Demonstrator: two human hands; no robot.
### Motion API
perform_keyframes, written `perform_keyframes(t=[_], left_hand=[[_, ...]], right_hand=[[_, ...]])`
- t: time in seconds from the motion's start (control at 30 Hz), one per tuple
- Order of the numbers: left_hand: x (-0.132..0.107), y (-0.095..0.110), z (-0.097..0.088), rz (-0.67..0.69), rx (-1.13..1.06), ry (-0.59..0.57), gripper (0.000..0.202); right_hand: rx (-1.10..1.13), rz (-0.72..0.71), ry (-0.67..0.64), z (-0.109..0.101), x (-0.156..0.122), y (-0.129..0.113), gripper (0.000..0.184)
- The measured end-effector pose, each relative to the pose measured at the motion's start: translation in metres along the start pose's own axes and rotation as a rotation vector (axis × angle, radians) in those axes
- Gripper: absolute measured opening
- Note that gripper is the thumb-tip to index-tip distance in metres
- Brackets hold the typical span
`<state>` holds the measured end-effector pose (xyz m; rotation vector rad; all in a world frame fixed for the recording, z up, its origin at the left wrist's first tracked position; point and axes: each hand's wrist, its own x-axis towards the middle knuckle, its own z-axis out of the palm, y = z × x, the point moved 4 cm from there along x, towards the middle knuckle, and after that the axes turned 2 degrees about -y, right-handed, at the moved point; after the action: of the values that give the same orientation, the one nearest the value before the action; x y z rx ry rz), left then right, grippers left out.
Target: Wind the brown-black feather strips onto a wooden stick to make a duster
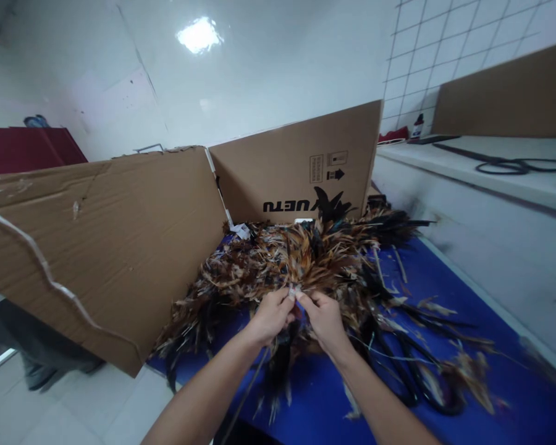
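Observation:
My left hand (271, 317) and my right hand (323, 316) meet fingertip to fingertip over the front of a feather heap. Both pinch the pale base of a bunch of feathers (308, 256), brown and golden, that fans out away from me. Whether the pale bit is quills, tape or string is too small to tell. Around and behind it spreads a large pile of loose brown and black feathers (231, 266). To the right of my right forearm lie black-handled scissors (414, 377), partly covered by feathers, with a thin string (389, 355) crossing them.
Cardboard panels (167, 222) wall off the left and back of the blue table (445, 296). A white ledge (482, 151) on the right holds another pair of scissors (514, 164) and a small bottle (417, 127). Behind the left panel, a person's leg (32, 340) shows.

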<state>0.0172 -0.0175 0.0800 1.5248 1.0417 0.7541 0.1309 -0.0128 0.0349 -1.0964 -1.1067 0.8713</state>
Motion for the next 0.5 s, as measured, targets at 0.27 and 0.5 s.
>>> perform_keyframes(t=[0.27, 0.5], left_hand=[[-0.003, 0.003, -0.004, 0.233, 0.567, 0.295, 0.028], [-0.002, -0.006, 0.009, 0.188, 0.894, 0.367, 0.028]], right_hand=[[-0.104, -0.052, -0.117, 0.0, 0.003, -0.001, 0.033], [-0.198, -0.039, 0.003, -0.003, 0.0, -0.002, 0.028]])
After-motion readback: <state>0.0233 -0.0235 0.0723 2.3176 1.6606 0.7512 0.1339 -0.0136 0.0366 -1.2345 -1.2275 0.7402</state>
